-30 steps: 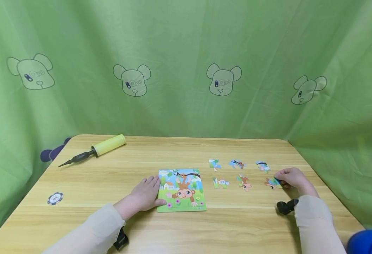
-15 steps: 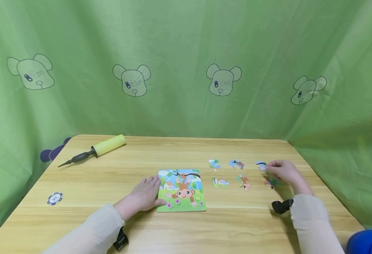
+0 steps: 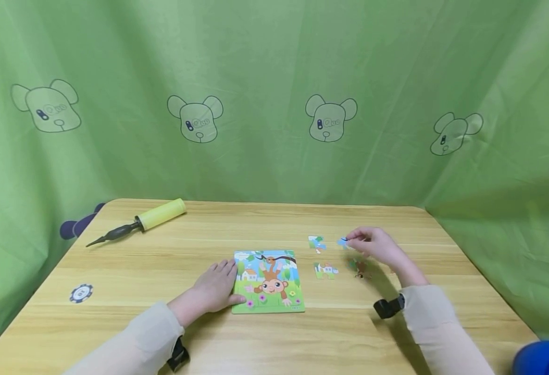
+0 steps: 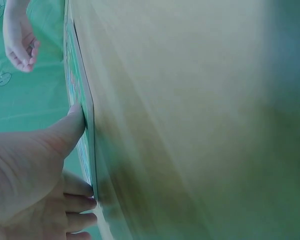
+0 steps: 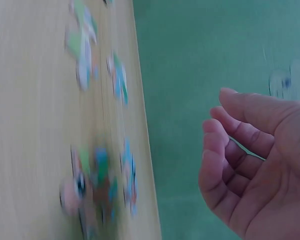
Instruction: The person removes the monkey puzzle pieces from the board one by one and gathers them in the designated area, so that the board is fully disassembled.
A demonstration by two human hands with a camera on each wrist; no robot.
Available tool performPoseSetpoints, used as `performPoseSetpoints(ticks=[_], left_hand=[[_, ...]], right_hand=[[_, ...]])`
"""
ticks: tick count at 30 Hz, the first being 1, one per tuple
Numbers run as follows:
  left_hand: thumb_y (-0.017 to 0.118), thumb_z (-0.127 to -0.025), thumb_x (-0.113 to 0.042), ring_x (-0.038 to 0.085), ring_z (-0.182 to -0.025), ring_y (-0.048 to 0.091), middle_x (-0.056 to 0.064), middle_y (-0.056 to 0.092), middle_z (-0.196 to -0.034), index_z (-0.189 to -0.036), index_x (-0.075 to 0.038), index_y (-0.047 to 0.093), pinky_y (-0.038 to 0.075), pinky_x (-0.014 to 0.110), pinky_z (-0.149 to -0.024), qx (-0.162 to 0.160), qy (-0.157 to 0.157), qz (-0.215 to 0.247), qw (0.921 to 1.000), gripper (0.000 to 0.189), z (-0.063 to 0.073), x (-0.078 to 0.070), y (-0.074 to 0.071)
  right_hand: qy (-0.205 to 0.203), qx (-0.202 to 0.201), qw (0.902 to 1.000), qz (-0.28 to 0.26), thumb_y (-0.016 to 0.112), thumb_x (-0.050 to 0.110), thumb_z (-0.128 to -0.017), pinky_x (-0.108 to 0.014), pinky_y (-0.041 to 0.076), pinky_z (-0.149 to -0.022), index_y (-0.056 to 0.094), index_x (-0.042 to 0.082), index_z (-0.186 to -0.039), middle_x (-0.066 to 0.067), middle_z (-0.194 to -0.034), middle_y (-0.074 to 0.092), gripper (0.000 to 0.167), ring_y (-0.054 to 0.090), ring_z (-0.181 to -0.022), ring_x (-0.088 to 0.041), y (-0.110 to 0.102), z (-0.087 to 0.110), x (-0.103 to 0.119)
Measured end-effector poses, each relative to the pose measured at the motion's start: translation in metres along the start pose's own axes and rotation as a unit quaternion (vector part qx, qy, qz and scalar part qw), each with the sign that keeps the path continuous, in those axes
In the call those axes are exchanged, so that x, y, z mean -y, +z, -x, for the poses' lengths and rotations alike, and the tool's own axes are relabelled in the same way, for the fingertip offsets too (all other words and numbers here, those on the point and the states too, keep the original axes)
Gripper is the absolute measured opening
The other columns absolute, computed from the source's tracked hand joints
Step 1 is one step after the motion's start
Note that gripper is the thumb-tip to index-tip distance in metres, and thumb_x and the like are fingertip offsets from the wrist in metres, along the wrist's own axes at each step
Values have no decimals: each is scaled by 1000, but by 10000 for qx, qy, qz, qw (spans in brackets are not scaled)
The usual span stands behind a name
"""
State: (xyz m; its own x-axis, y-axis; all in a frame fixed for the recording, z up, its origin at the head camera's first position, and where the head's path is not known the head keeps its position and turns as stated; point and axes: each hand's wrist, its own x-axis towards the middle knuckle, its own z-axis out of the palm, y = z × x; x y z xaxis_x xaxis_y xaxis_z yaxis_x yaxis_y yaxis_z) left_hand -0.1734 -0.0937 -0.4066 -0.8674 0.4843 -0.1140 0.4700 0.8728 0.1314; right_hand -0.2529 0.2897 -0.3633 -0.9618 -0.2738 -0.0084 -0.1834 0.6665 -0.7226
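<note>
My left hand (image 3: 215, 285) rests at the left edge of a square monkey picture puzzle board (image 3: 270, 281). Its thumb lies over the top face, and its straight fingers meet the side in the left wrist view. My right hand (image 3: 373, 245) hovers above the loose jigsaw pieces, partly covering the upper middle piece (image 3: 342, 242) in the head view. The right wrist view shows this hand (image 5: 250, 165) raised off the table, fingers loosely bent, holding nothing. A house piece (image 3: 325, 270), a blue-and-green piece (image 3: 316, 242) and a monkey piece (image 3: 360, 267) lie around it; pieces farther right are mostly hidden.
A yellow hand pump (image 3: 162, 214) with a black nozzle lies at the back left of the wooden table (image 3: 256, 344). A poker chip (image 3: 81, 293) lies at the left. Something round and blue (image 3: 544, 358) stands at the front right. Green cloth (image 3: 265, 166) hangs behind.
My right hand has moved left, from the lower right piece past the upper right one to above the upper middle piece. The left hand and the board have stayed put.
</note>
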Motion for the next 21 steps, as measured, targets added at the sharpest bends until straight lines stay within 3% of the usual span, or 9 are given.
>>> performPoseSetpoints(ticks=[10,16,21], left_hand=[[56,-85,-51,37,-127,34,26,38,-137,-131,11,41,25,45,-106,-338,276,-303,9986,78,-1,1,1],[57,-84,-51,38,-127,33,26,37,-137,-132,11,40,24,45,-106,-266,300,-217,9990,80,0,3,1],[57,-83,-52,38,-128,32,25,36,-138,-132,12,39,24,45,-107,-177,343,-146,9991,82,0,4,0]], right_hand=[[-765,734,9944,43,62,13,-88,-29,49,-58,63,-3,-100,-7,-84,58,20,53,-71,-20,59,-12,40],[-1258,1260,9838,201,63,10,-86,-25,47,-59,65,1,-94,0,-80,57,12,52,-71,-16,93,-16,57],[-1394,1697,9754,168,64,10,-86,-24,47,-58,64,2,-96,2,-77,57,12,52,-67,-13,116,-16,72]])
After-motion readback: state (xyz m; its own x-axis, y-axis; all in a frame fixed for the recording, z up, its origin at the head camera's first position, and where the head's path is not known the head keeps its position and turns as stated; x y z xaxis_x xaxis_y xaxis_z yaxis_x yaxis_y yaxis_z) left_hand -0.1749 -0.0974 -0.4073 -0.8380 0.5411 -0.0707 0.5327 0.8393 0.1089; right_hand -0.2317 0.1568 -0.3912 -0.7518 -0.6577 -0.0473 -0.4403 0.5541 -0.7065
